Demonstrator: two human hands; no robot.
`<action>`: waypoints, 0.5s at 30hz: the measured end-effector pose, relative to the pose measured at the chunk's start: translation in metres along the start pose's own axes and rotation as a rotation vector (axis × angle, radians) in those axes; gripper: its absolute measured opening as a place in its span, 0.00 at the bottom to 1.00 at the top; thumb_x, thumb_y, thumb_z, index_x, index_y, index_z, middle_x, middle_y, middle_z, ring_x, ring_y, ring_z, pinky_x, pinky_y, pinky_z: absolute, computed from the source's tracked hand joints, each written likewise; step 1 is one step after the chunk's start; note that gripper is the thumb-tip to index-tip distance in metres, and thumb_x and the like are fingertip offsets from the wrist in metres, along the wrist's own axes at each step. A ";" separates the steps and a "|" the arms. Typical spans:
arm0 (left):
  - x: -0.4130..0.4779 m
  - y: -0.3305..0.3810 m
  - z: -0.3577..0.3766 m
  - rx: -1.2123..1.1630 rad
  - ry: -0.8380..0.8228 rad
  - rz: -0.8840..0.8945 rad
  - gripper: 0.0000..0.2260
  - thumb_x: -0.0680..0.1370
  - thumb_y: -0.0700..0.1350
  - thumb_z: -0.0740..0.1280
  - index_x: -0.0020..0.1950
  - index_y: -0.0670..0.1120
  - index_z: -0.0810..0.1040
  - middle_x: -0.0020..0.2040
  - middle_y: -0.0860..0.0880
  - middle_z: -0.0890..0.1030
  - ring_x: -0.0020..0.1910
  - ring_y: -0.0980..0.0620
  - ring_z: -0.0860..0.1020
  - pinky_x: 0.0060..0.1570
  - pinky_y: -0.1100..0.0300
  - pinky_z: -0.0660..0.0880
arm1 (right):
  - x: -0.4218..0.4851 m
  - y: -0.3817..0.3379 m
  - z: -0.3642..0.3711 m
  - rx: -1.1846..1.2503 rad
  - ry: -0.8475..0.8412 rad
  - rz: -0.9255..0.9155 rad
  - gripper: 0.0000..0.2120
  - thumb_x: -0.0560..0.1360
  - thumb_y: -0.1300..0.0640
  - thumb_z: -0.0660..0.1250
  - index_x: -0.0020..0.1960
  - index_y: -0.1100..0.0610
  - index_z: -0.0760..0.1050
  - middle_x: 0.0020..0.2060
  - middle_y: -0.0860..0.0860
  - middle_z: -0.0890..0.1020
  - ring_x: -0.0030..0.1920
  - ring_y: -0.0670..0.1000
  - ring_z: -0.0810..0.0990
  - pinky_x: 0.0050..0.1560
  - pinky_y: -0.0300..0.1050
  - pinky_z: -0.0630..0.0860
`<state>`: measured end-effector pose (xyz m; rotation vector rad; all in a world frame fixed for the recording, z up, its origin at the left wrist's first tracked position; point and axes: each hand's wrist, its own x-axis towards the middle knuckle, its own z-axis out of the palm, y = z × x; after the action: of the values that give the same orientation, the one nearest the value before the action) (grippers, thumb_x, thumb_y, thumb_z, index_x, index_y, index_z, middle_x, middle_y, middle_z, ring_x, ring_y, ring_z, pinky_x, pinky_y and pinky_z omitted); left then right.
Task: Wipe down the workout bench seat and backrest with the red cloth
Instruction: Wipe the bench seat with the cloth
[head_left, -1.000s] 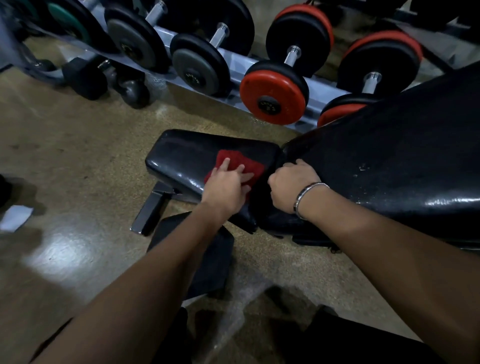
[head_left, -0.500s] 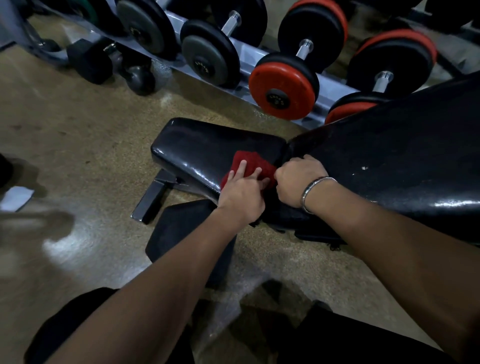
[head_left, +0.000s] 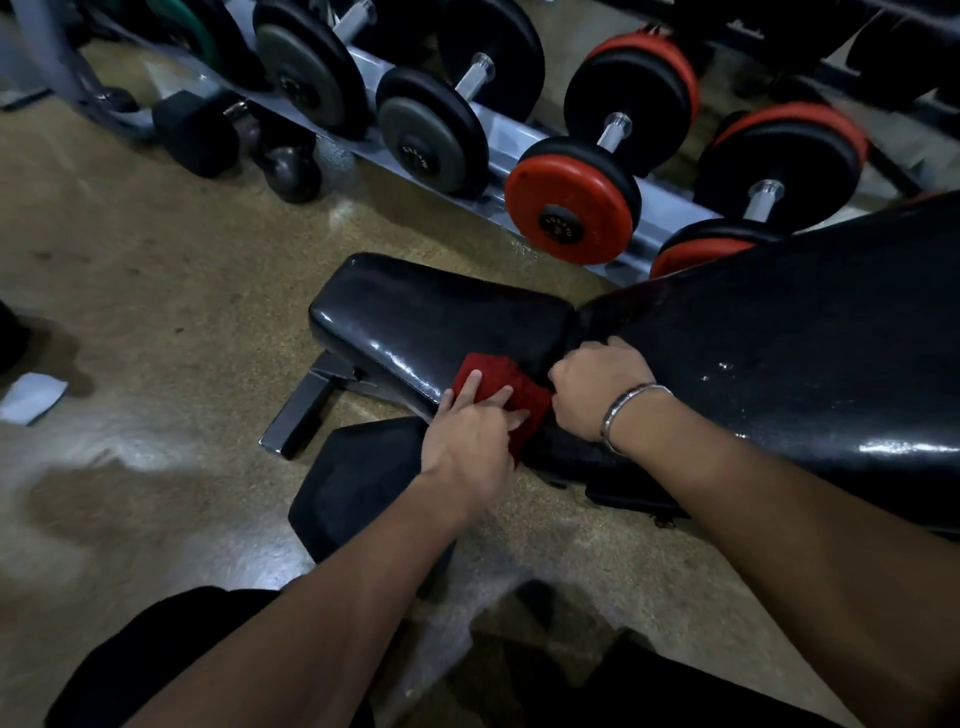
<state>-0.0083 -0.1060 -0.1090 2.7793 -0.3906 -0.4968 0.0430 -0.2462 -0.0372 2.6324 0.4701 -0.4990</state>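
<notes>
Both hands on it: left hand (head_left: 470, 447) flat, pressing the red cloth (head_left: 501, 387) on the seat (head_left: 436, 317) near edge; right hand (head_left: 597, 387) at its 3 o'clock, clenched on the backrest (head_left: 779, 338) end.

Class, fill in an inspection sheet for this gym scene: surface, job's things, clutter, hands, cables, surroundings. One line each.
Surface: black bench seat, glossy; backrest inclined, with pale specks.
Job's things: red cloth at the seat's near edge, by the hinge gap.
Clutter: white paper scrap on the floor.
Hands: left hand pressed flat on the cloth; right hand fisted on the backrest's lower end.
Cables: nothing seen.
Surroundings: dumbbell rack behind the bench.
</notes>
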 end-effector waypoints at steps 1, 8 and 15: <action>0.004 0.002 0.001 -0.005 0.023 -0.033 0.28 0.82 0.45 0.62 0.81 0.58 0.58 0.83 0.54 0.53 0.82 0.43 0.41 0.81 0.45 0.48 | 0.000 0.001 0.003 0.004 -0.001 -0.001 0.12 0.77 0.50 0.59 0.56 0.51 0.78 0.56 0.52 0.82 0.61 0.55 0.76 0.66 0.55 0.67; 0.059 0.013 -0.011 -0.024 0.074 -0.111 0.29 0.83 0.44 0.60 0.82 0.57 0.55 0.84 0.52 0.51 0.82 0.41 0.41 0.80 0.44 0.46 | 0.002 0.001 0.005 0.002 -0.051 -0.004 0.19 0.78 0.47 0.59 0.64 0.53 0.76 0.62 0.54 0.79 0.69 0.57 0.70 0.72 0.60 0.59; 0.115 0.010 -0.043 0.081 -0.099 -0.027 0.28 0.85 0.52 0.57 0.82 0.59 0.49 0.84 0.53 0.46 0.82 0.42 0.39 0.80 0.44 0.44 | 0.002 -0.004 0.003 -0.043 -0.064 -0.011 0.19 0.78 0.48 0.59 0.65 0.54 0.75 0.63 0.55 0.79 0.68 0.60 0.70 0.71 0.62 0.59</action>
<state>0.1095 -0.1404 -0.1006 2.8490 -0.4043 -0.6399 0.0427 -0.2438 -0.0419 2.5657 0.4707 -0.5691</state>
